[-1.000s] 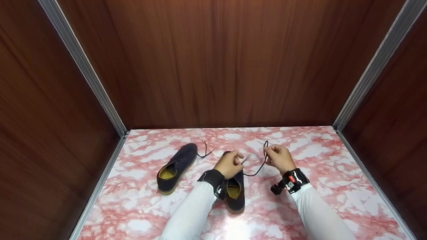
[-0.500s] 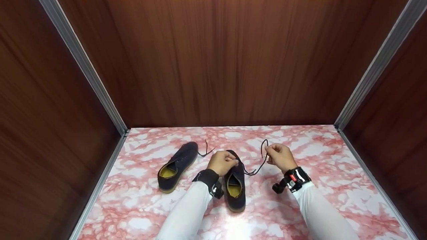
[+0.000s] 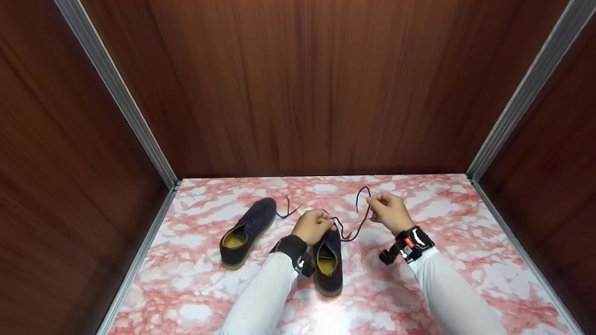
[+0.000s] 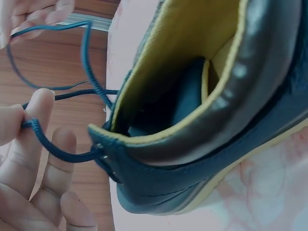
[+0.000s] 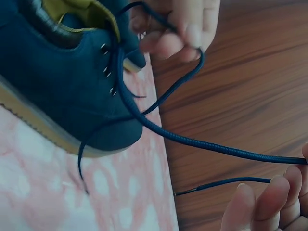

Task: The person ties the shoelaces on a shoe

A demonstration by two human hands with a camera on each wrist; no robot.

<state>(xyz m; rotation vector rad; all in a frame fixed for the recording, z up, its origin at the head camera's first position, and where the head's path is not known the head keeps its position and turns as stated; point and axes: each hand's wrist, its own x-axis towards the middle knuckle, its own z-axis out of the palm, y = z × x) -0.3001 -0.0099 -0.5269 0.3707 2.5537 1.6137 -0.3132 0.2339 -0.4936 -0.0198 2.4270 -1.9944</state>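
A dark navy lace-up shoe [image 3: 331, 282] with a yellow lining stands on the floor, toe pointing away from me. My left hand [image 3: 313, 227] is over its toe end and pinches one side of the shoelace [image 4: 60, 153] between thumb and index finger. Off to the right, my right hand [image 3: 390, 214] pinches the other side of the lace, raised above the floor. That lace [image 5: 207, 144] runs from the eyelets to the right fingers, and its tip hangs free beyond them. The left lace's tip [image 5: 83, 178] dangles in front of the toe. The left hand partly hides the toe in the head view.
A matching navy shoe [image 3: 253, 228] lies to the left, its loose laces [image 3: 287, 211] spread past its toe. The surface [image 3: 195, 288] has a red-and-white marbled pattern. Brown wood-grain panels [image 3: 321, 93] with grey metal edging [image 3: 139, 116] enclose it on three sides.
My left hand has drawn back slightly left and now pinches the nearer lace, lifting it into a curve. The right hand has risen a little, still holding its lace.
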